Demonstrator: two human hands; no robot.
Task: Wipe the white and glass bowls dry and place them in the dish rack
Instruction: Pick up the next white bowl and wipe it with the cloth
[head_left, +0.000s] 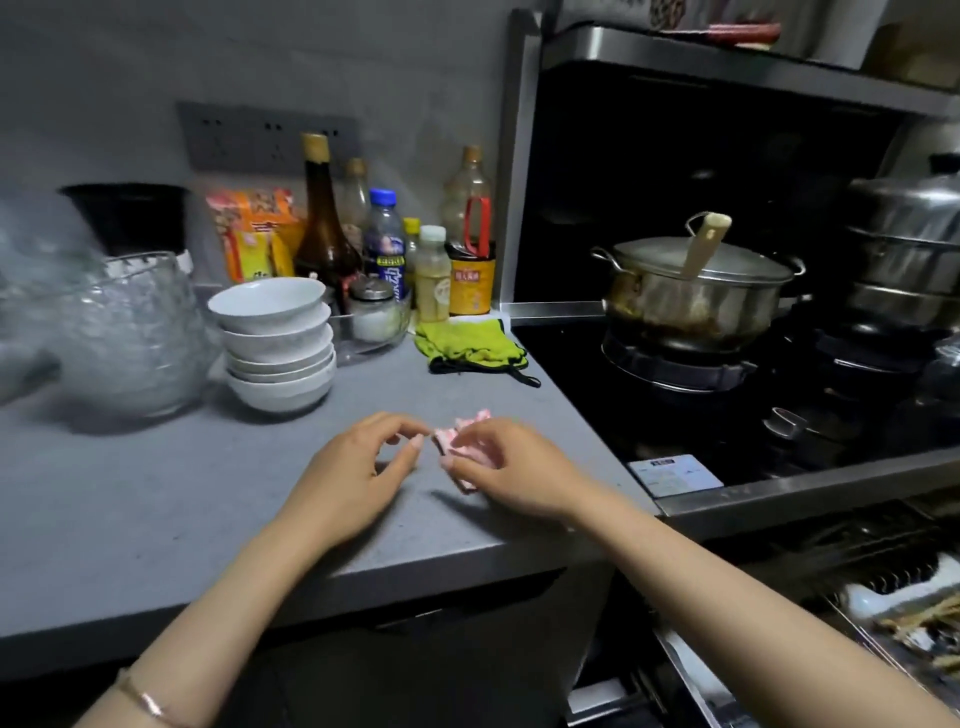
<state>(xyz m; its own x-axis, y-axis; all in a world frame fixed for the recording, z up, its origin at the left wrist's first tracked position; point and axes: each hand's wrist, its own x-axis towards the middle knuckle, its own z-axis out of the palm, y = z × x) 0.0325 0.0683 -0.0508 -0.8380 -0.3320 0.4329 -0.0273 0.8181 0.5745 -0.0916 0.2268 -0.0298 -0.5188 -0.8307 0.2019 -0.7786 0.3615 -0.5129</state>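
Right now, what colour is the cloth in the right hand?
The cloth in the right hand is pink; the head view shows it best.

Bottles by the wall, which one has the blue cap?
The clear plastic bottle with the blue label, right of the tall brown glass bottle. No other cap is blue.

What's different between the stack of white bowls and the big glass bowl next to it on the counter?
The white bowls are opaque and plain; the glass bowl is clear with a textured wall. The white bowls are several, nested in a stack; the glass bowl is not stacked and looks much larger. Both stand open side up on the grey counter.
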